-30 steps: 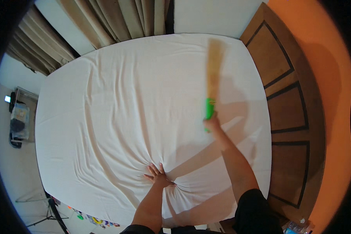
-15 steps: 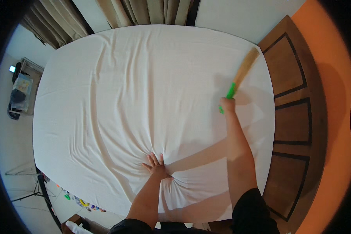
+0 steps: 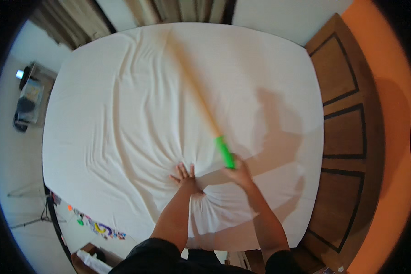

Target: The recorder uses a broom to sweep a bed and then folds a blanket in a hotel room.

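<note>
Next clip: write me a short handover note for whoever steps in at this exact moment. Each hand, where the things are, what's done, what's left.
Left hand: flat on the white sheet, fingers spread, creases fanning out from it.
Right hand: gripping the green handle of a long broom, which is blurred and angled up and left across the bed.
Done: the sheet's far half lies fairly smooth.
Left: folds bunched around the left hand and along the near edge.
Wooden headboard is at the right.
</note>
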### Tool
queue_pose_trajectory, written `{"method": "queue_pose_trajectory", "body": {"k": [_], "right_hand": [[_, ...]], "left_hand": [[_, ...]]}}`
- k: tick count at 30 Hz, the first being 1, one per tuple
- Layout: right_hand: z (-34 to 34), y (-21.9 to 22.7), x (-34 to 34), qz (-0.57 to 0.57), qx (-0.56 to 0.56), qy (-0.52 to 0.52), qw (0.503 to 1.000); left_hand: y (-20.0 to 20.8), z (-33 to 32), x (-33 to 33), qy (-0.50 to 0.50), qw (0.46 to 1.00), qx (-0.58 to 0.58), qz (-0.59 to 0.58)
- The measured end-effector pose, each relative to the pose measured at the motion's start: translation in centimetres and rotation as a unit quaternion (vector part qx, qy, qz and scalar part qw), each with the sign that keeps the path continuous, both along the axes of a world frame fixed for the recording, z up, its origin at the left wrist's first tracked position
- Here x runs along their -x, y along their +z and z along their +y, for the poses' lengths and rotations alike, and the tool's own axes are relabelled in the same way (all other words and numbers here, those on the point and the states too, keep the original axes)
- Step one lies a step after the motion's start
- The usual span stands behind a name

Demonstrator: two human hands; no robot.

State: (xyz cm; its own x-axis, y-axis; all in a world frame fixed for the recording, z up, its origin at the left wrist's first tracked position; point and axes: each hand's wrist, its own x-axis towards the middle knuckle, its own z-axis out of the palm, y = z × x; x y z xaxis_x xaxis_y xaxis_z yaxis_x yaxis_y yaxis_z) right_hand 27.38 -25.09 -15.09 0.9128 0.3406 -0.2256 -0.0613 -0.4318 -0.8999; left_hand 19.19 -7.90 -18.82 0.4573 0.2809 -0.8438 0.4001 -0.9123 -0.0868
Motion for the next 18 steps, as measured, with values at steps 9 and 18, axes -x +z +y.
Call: {"method": "queue_pose_trajectory", "body": {"k": [9, 18], "right_hand": [[0.1, -5.4, 5.3, 0.039, 0.161, -0.161, 0.973], [7.9, 5.6, 15.2, 0.024, 0.119, 0.228, 0.966]], "left_hand": [[0.7, -0.8, 0.1, -0.024, 0.998, 0.035, -0.046], [-2.3, 2.8, 8.1, -0.17, 0.906, 0.117, -0.371]]}}
